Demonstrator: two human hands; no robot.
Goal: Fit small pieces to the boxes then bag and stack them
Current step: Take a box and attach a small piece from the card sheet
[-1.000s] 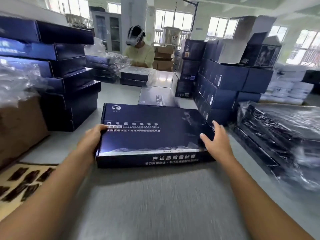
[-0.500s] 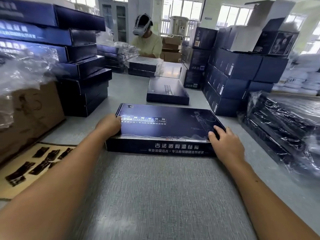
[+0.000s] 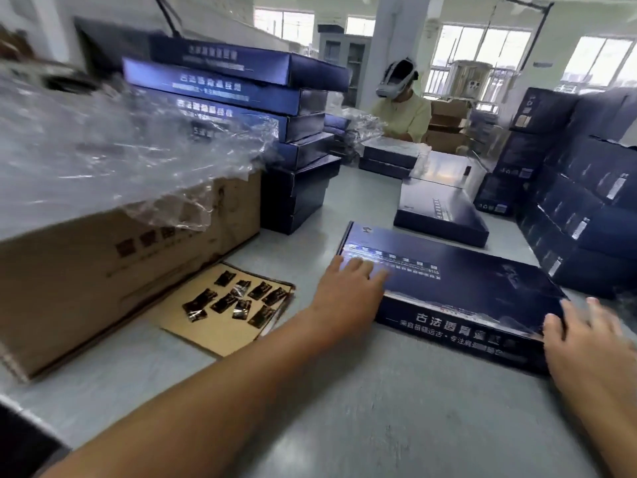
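Head view: at the far left a brown carton [image 3: 86, 288] sits on the grey table [image 3: 379, 426], with crumpled clear plastic [image 3: 120, 150] heaped on top of it. Behind it and to its right rises a slightly uneven stack of flat dark blue boxes [image 3: 241, 94]. In front of the carton a cardboard sheet [image 3: 213, 334] lies flat on the table, with a scatter of small dark pieces [image 3: 238, 300] on it, none of them touched. To the right of the sheet, the left hand [image 3: 344, 288] reaches in with its fingers straight and laid flat on the near left part of the lid of a wide blue box [image 3: 465, 288], which lies closed on the table in front of the person. Beyond it, a little apart, lies a second flat box [image 3: 441, 215]. Farther back another person [image 3: 406, 112] in a headset works at the table's far end. At the near right corner of the wide box, the right hand [image 3: 586, 339] rests with its fingers spread and loose, tips against the lid's edge; it is blurred. Blue cartons [image 3: 586, 208] are stacked along the right side.
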